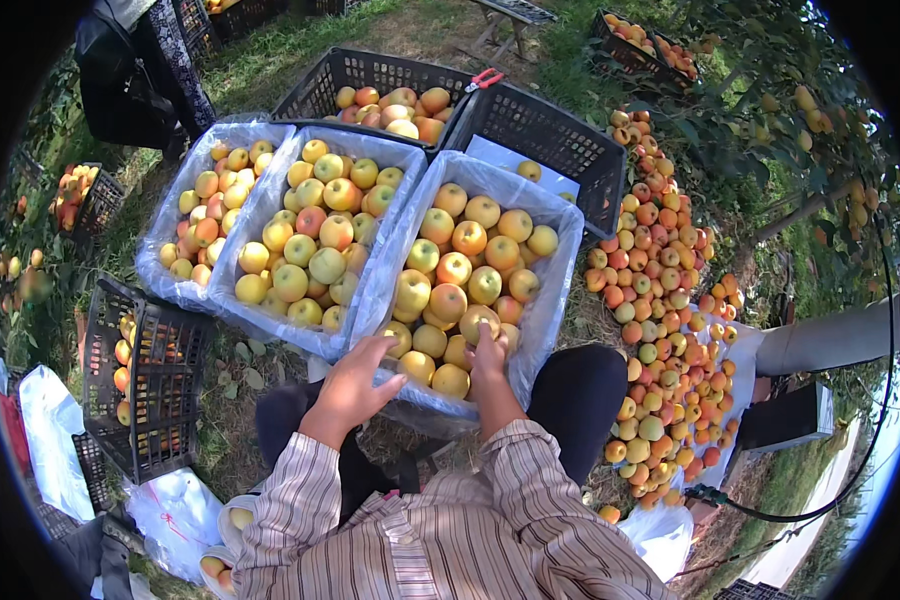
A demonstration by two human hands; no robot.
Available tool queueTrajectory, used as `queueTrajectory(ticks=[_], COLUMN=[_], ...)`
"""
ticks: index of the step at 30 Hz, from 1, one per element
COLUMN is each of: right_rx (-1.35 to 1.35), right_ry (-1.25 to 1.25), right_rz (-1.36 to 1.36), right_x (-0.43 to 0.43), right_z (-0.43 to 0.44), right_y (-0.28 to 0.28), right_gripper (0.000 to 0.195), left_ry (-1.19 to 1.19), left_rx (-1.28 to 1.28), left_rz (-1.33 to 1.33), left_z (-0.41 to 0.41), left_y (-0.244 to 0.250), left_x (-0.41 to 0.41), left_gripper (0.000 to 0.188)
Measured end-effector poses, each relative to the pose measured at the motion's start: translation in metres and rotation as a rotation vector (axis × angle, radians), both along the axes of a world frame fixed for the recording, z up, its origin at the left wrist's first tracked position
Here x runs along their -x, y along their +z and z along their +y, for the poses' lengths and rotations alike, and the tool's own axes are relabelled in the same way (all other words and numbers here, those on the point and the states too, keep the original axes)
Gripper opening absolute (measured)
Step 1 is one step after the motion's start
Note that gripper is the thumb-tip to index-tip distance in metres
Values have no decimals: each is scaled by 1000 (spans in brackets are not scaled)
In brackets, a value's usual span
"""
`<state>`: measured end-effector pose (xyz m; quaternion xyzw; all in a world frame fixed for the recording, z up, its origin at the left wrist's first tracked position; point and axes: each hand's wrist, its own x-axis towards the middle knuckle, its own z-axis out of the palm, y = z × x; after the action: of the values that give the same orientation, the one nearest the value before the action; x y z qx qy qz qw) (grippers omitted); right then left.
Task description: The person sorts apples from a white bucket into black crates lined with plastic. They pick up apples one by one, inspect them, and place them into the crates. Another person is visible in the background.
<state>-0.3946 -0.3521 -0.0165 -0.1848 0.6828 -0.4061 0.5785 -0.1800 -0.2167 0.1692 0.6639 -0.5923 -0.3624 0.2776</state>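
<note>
My right hand [489, 356] grips a yellow-orange apple [479, 325] at the near side of a plastic-lined crate [572, 247] full of apples. Over the near left corner of the same crate is my left hand [356, 390], its fingers apart and nothing seen in it. Left of this crate stand a second lined crate [229, 281] of yellow apples and a third, narrower-looking lined crate [154, 240] of yellow and pinkish apples. The liners are thin, clear plastic folded over the rims. My knees are on either side of the nearest crate.
Behind are black crates, one with apples [396, 112], one with a white sheet [495, 155]; red-handled pruning shears [484, 79] lie on their rims. Loose apples [656, 300] cover the ground at right, near a pipe [829, 337]. A black crate [166, 390] stands left; a person [131, 75] stands back left.
</note>
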Motion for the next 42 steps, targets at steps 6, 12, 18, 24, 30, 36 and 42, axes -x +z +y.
queueTrajectory(ticks=[6,12,18,24,30,36,42], right_rx=[119,143,17,144,364,451,536], right_ry=[141,375,507,389,611,878,1025], right_rz=[514,833,490,339,349,365,383], right_x=[16,45,15,22,15,5,-4], right_z=[-30,-45,-48,-21,-9,13,39], right_y=[-97,-129,-61,-24,17,38,49], right_gripper=[71,73,70,70,60,55,52], left_ry=[-34,-60,24,491,1406,1435,937], left_rx=[4,29,47,322,268,-426,-525], left_rz=[2,-6,24,648,519,135,-257], left_z=[-7,-11,4,106,364,515,465], left_y=[5,-3,2,40,-27,-115,-153], left_x=[3,9,-8,-56,-91,-5,0], left_gripper=[53,51,44,31,27,75,86])
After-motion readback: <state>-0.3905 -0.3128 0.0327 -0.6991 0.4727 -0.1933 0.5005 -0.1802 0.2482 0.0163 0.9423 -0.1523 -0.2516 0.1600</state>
